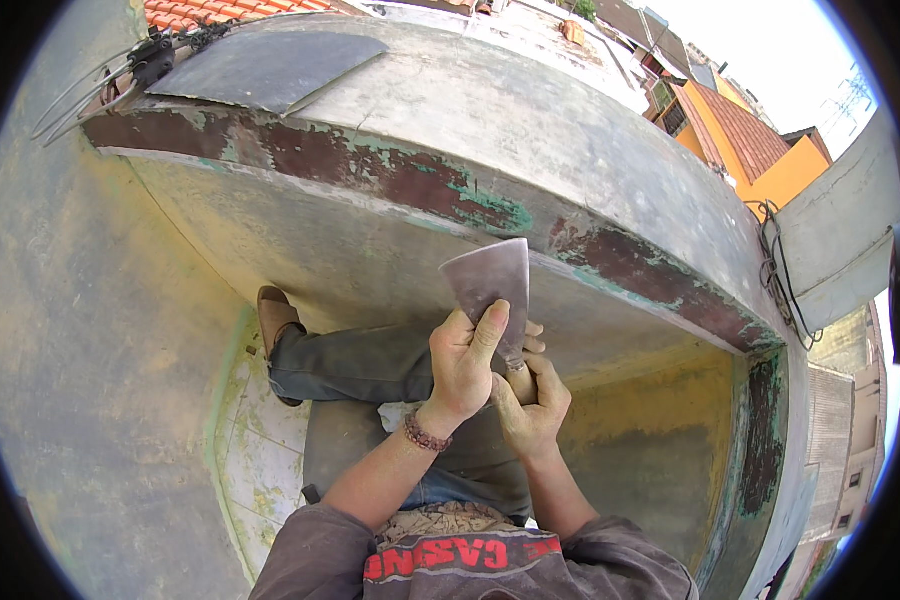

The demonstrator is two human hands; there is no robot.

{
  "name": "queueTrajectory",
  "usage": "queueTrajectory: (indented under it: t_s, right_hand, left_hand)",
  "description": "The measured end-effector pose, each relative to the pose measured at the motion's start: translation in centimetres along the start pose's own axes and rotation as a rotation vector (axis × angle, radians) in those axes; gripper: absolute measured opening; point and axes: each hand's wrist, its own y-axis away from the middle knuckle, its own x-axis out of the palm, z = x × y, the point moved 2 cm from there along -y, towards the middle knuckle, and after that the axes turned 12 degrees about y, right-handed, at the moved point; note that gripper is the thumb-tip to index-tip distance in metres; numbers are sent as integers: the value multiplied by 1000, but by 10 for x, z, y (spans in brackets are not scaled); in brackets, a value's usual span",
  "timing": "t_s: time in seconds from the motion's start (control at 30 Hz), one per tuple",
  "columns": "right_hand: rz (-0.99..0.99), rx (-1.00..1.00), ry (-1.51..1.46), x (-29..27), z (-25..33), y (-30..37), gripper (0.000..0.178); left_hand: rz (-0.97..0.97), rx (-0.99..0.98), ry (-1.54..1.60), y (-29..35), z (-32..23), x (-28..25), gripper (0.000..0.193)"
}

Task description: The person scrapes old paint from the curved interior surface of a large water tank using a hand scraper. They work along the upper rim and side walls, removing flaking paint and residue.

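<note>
A wide scraper [492, 272] is held up in front of me, its flared grey blade pointing away and its edge at the top. My left hand [462, 368], with a beaded bracelet at the wrist, grips the blade; the thumb lies flat on its face. Around the handle [521, 384] closes my right hand [536, 412], fingers partly hidden behind the tool. Beyond the blade runs a wall ledge [370, 170] with flaking dark brown paint and green patches.
A dark flat sheet [270, 70] lies on the wall top at the far left, beside bundled cables [150, 60]. More black cable [773, 265] hangs at the right. My shoe [277, 315] rests near the wall's foot on dirty tiles [260, 430]. Roofs and an orange house [785, 175] stand beyond.
</note>
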Motion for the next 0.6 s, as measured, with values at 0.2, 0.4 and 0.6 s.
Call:
queueTrajectory:
  t_s: [0.2, 0.4, 0.6]
  right_hand:
    - [-44, 23, -307, -6, -6, 11, 32]
    - [243, 268, -747, 11, -23, 11, 50]
    - [271, 321, -832, 16, 1, 3, 45]
  left_hand:
    - [264, 415, -504, 16, -19, 23, 36]
    - [-45, 48, -35, 9, -6, 24, 25]
    - [41, -29, -39, -4, 1, 11, 22]
